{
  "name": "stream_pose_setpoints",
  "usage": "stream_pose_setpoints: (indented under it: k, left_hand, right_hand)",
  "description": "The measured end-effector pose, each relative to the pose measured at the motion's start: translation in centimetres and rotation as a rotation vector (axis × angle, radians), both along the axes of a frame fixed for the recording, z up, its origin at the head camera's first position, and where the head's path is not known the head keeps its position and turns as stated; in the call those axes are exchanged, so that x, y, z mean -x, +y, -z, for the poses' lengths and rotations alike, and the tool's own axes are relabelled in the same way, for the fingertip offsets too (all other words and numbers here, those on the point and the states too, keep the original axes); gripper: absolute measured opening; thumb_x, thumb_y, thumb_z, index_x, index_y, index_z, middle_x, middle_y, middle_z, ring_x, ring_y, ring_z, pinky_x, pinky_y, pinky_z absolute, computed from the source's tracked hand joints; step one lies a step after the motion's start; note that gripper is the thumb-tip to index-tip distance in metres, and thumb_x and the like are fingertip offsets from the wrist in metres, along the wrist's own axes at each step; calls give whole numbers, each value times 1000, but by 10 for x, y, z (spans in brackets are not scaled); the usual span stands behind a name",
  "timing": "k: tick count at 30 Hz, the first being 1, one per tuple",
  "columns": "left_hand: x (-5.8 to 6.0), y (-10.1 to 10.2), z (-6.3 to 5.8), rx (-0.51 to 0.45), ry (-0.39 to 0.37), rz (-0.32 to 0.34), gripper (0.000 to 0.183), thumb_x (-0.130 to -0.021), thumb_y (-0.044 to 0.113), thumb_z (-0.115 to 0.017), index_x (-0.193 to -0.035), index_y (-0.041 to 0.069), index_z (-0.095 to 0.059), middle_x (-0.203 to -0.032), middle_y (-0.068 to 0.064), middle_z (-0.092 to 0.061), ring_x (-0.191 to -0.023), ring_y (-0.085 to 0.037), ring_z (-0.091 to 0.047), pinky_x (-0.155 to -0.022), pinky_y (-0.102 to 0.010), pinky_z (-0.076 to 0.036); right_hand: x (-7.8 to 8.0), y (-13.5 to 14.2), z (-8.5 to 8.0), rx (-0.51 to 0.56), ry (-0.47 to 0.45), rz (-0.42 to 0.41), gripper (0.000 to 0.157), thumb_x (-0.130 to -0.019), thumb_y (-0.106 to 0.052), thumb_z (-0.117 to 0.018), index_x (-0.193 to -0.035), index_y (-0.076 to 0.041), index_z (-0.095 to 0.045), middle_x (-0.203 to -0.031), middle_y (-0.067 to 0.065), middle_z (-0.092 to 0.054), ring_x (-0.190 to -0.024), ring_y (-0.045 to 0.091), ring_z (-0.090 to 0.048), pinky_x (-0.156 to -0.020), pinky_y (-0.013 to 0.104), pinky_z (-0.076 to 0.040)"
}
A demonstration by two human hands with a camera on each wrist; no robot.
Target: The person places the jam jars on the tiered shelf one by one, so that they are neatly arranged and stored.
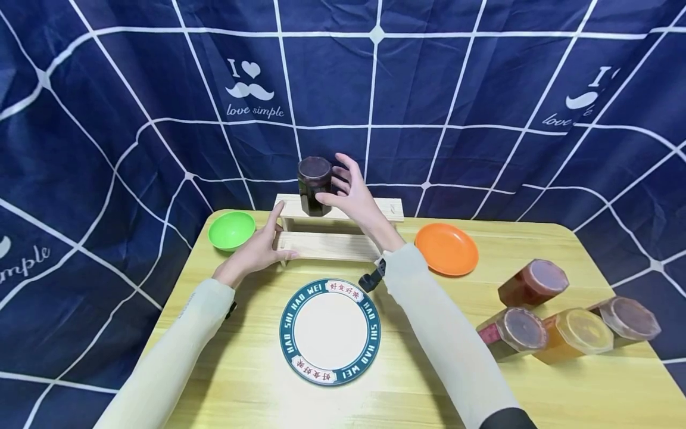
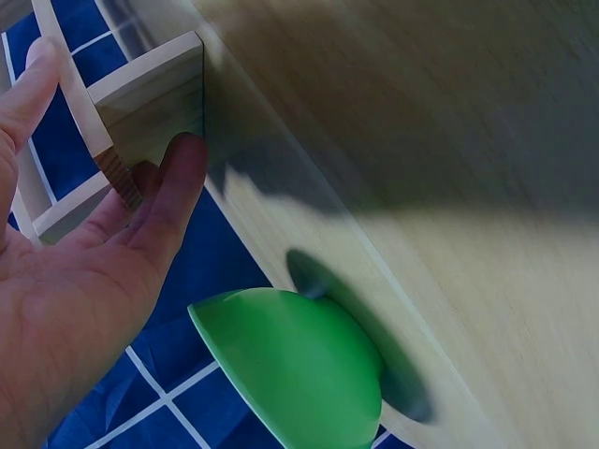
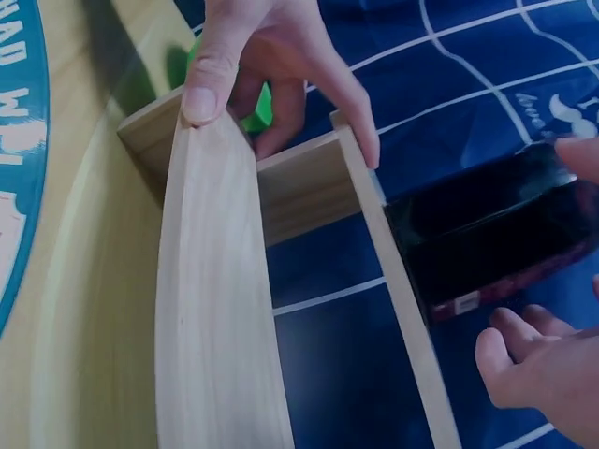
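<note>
Left hand (image 1: pixel 259 245) is gripping the rack (image 1: pixel 332 246) at its left end, advisably bracing against tipping; right hand (image 1: pixel 356 198), fingers half-open, is curving beside the dark jar (image 1: pixel 313 189) standing on the far shelf (image 1: pixel 388 208).

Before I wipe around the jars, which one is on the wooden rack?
The black octagonal jar, up on the rack; the other four jars are on the table.

there are five jars (image 1: pixel 309 198), two plates (image 1: pixel 330 331), one bowl (image 1: pixel 231 231) and one rack (image 1: pixel 331 245).
</note>
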State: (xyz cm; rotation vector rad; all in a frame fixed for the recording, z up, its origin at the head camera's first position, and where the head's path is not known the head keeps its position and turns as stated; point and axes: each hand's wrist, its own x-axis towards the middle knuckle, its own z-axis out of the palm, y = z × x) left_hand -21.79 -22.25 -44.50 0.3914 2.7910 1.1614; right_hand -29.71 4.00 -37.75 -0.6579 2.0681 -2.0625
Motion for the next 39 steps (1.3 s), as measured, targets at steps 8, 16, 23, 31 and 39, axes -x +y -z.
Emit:
stream_pose_setpoints:
  k: [8, 16, 23, 31, 39]
  left_hand:
    - [1, 0, 9, -31, 52, 26, 127, -93, 34, -92, -175, 22, 4, -129, -33, -64, -114, -47, -65, -104, -62, -47]
    - [5, -7, 16, -16, 74, 33, 128, -92, 41, -92, -175, 21, 3, -126, -31, -65, -107, -46, -65, -99, -61, -49]
    - [-1, -3, 5, 16, 60, 9, 127, -93, 36, -92, -175, 20, 4, -127, -27, -66, -105, -39, -66, -96, -57, -49]
    - [-3, 3, 3, 15, 46, 12, 125, -93, 24, -91, -174, 14, 4, -130, -32, -65, -113, -44, -65, -102, -61, -48]
    - [-4, 4, 0, 27, 33, 12, 126, -94, 25, -91, -174, 13, 6, -131, -33, -64, -113, -45, -64, -102, -61, -48]
  right_hand:
    - [-28, 40, 2, 79, 54, 54, 93, -96, -6, -79, -171, -18, -26, -168, 23, -37, -153, 37, -43, -124, 49, -34]
    - [-59, 67, -11, 137, 78, 103, 88, -96, -4, -78, -169, -15, -30, -161, 12, -46, -149, 34, -48, -125, 49, -33]
    - [-83, 93, -23, 117, 51, 159, 82, -97, 0, -74, -167, -15, -33, -158, 13, -48, -145, 33, -53, -119, 43, -42]
    - [-120, 126, -41, 31, -12, 227, 71, -105, -5, -70, -165, -14, -35, -154, 13, -52, -140, 34, -58, -106, 27, -51]
    - [-151, 165, -57, 21, -4, 235, 60, -108, -3, -67, -160, -21, -41, -151, 13, -51, -132, 20, -63, -102, 22, -52]
